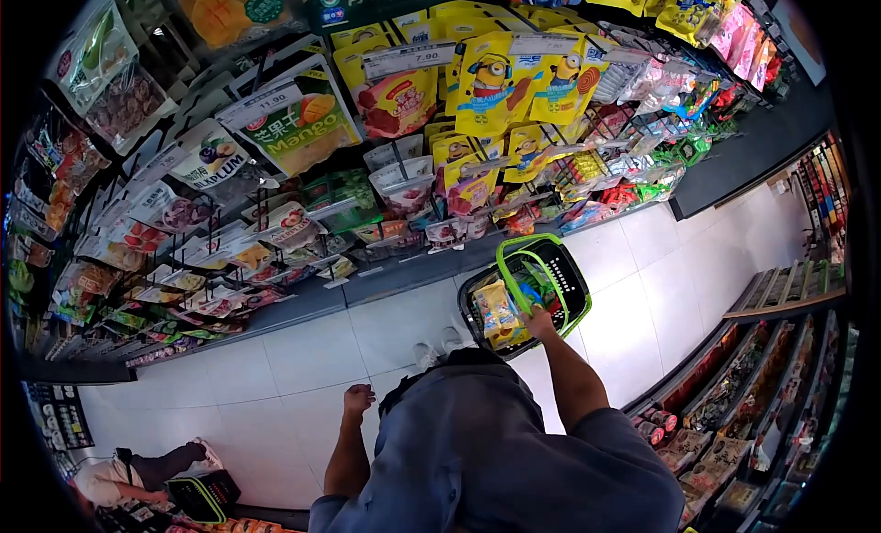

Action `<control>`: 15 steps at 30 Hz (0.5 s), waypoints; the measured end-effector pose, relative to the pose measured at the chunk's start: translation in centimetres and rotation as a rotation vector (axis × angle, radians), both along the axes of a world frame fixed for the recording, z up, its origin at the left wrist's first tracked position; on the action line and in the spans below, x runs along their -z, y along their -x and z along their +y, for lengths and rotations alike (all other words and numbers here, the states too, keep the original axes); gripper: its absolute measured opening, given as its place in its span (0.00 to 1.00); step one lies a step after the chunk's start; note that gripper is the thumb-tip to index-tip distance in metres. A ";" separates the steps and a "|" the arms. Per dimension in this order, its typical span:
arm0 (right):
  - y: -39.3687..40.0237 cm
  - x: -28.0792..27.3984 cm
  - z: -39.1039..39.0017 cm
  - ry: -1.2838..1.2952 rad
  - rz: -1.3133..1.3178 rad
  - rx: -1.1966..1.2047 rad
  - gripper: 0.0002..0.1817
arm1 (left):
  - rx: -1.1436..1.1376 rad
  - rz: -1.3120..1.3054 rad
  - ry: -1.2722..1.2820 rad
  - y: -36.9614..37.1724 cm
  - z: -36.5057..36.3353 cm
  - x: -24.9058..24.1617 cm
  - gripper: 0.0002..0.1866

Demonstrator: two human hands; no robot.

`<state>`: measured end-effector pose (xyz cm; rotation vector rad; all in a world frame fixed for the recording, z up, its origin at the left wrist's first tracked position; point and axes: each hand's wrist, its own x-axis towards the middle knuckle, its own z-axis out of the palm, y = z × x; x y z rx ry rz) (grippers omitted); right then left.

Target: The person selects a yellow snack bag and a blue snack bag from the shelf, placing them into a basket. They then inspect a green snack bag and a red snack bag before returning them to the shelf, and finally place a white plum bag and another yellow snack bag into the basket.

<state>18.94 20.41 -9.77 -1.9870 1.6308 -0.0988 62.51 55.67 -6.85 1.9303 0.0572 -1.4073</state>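
Note:
My right hand point(541, 324) is wrapped round the green handle of a black shopping basket point(571, 280), low in front of me on the right. Inside the basket lie a pale yellow snack packet point(496, 305) and some blue and green packaging, partly hidden by the handle. My left hand point(359, 399) hangs at my left side over the floor, its fingers curled in with nothing visible in them. It touches none of the goods.
Ahead, a long rack holds hanging snack bags, including a mango bag point(307, 129) and yellow cartoon bags point(494, 83). Low shelves point(725, 386) with packets stand at right. At lower left, another person point(110, 482) is beside a second black basket point(204, 494).

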 end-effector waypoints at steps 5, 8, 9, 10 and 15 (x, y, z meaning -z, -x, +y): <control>-3.4 0.7 4.2 -0.071 -0.019 0.038 0.25 | -0.033 -0.009 0.026 1.1 0.2 -1.0 0.09; -4.9 -0.8 5.9 -0.108 -0.010 0.080 0.24 | -0.014 -0.016 -0.033 1.3 0.9 -0.5 0.11; -4.9 -0.9 6.3 -0.106 0.015 0.119 0.24 | 0.033 -0.029 -0.068 1.4 1.1 -0.6 0.12; -4.7 -1.1 6.4 -0.126 0.026 0.122 0.24 | 0.032 -0.029 -0.069 1.5 1.1 -0.7 0.12; -4.1 -1.0 6.5 -0.135 0.012 0.134 0.23 | -0.009 -0.016 -0.036 1.7 0.8 -0.8 0.13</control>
